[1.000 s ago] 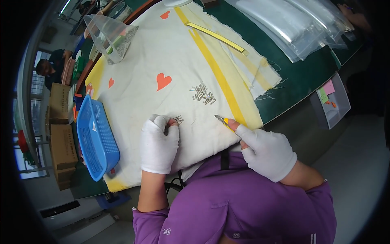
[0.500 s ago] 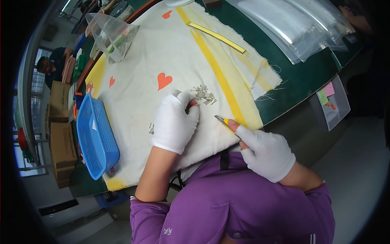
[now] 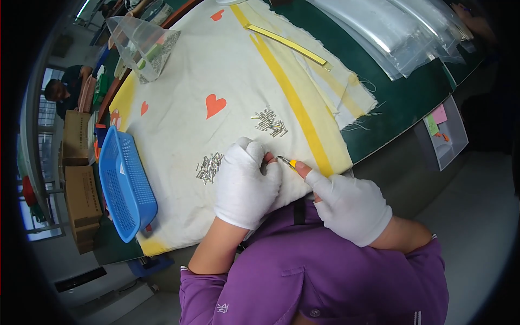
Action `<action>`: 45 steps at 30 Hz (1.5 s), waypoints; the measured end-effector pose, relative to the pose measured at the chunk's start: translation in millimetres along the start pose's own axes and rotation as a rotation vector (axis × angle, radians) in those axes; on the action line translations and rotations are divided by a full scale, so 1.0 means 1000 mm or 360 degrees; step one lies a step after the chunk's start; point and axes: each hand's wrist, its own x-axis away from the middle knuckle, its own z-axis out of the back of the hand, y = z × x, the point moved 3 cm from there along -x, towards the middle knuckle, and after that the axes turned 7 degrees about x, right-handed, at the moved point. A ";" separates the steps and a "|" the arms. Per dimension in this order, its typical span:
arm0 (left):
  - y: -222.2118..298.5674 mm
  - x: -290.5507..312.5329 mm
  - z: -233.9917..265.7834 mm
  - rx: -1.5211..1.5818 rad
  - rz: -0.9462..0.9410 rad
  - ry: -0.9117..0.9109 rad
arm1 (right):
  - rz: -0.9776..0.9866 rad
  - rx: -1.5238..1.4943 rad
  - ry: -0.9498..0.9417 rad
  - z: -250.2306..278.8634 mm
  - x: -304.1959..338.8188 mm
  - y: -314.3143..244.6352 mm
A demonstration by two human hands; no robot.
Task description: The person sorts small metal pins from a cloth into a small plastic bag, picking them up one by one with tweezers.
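My left hand (image 3: pixel 247 184), in a white glove with bare fingertips, is closed in a pinch over the cloth. What sits between its fingertips is too small to make out. My right hand (image 3: pixel 351 205), gloved the same way, grips a yellow craft knife (image 3: pixel 293 163). The knife's blade tip meets or nearly meets the left fingertips. One pile of small metal pins (image 3: pixel 270 122) lies just beyond my hands. A second pile of metal pins (image 3: pixel 209 168) lies left of my left hand.
A white cloth (image 3: pixel 173 130) with hearts and yellow stripes covers the green table (image 3: pixel 390 122). At left stands a blue basket (image 3: pixel 128 184). Beyond it is a clear bag (image 3: pixel 143 51) of small parts. A yellow strip (image 3: pixel 287 43) and plastic bags (image 3: pixel 390 32) lie far right. Another person (image 3: pixel 67 89) sits at far left.
My left hand has shifted right and toward me, uncovering the left pile. The right hand has brought the knife left, up to the left fingertips.
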 end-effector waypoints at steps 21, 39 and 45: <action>-0.005 0.001 0.003 0.0091 -0.0233 0.0054 | -0.0016 -0.0111 0.0052 0.001 0.001 0.003; 0.004 0.001 -0.002 -0.0052 -0.0146 0.0075 | -0.0048 -0.0057 0.0128 -0.001 0.000 0.003; 0.003 0.000 -0.002 -0.0078 -0.0145 0.0066 | -0.0021 -0.0021 0.0119 -0.002 0.000 0.002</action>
